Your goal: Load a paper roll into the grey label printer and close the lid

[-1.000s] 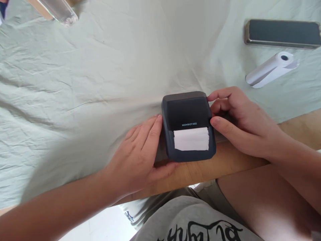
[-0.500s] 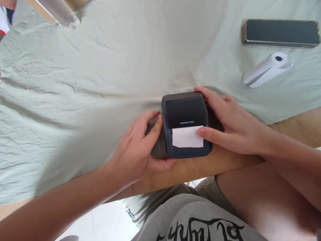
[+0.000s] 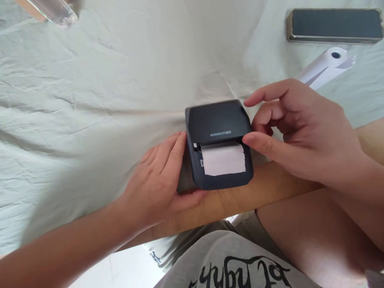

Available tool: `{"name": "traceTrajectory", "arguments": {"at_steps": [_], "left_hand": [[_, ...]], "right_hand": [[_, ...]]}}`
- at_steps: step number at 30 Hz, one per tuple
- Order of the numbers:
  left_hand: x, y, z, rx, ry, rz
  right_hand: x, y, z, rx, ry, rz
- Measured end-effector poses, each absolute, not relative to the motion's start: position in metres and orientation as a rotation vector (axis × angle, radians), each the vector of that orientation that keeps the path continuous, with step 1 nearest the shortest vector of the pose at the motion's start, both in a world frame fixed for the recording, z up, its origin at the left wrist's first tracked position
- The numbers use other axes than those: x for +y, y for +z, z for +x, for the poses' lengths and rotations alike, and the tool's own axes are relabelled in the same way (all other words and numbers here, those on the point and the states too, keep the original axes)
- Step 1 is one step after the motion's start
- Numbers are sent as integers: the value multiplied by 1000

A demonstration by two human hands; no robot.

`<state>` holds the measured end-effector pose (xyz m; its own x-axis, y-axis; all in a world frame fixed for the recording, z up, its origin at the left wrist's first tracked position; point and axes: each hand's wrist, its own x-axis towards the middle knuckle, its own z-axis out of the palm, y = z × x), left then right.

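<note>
Head view: printer point(image 3: 221, 180) on cloth-covered counter point(image 3: 135, 72), lid point(image 3: 217, 118) slightly raised, white paper point(image 3: 224, 160) emerging from inside. Left hand point(image 3: 156, 180) open, braced against printer's left side. Right hand point(image 3: 315, 132) half-curled, thumb at lid's right edge; cannot tell whether gripping. Paper roll point(image 3: 325, 68) beyond printer, rightward.

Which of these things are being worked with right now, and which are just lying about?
In use, judging by the hands:
- printer, lid slightly raised, left hand against its side, right hand at its right edge
- paper strip sticking out of it

Lying about:
- paper roll, perhaps a spare
- dark flat case
- clear object, partly out of view
</note>
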<state>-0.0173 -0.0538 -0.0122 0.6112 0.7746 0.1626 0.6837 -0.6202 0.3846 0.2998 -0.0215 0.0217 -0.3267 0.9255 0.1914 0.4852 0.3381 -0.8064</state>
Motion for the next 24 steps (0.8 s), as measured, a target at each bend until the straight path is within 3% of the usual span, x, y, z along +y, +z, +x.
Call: {"name": "traceTrajectory", "arguments": {"at_steps": [8,13,20,24], "left_hand": [[-52,-14,-21,1148,426,2657],[-54,-13,-20,1124,424,2695],[-51,-9,-19,1122,393,2729],[-50,-7,-18,1108,393,2771]], "right_hand": [[-16,38,269,-1793,733,-1222],[3,41,264,-2201,639,-1221],[21,70,240,-2651,463,-1749],[25,74,235,-2768,494,-1803]]}}
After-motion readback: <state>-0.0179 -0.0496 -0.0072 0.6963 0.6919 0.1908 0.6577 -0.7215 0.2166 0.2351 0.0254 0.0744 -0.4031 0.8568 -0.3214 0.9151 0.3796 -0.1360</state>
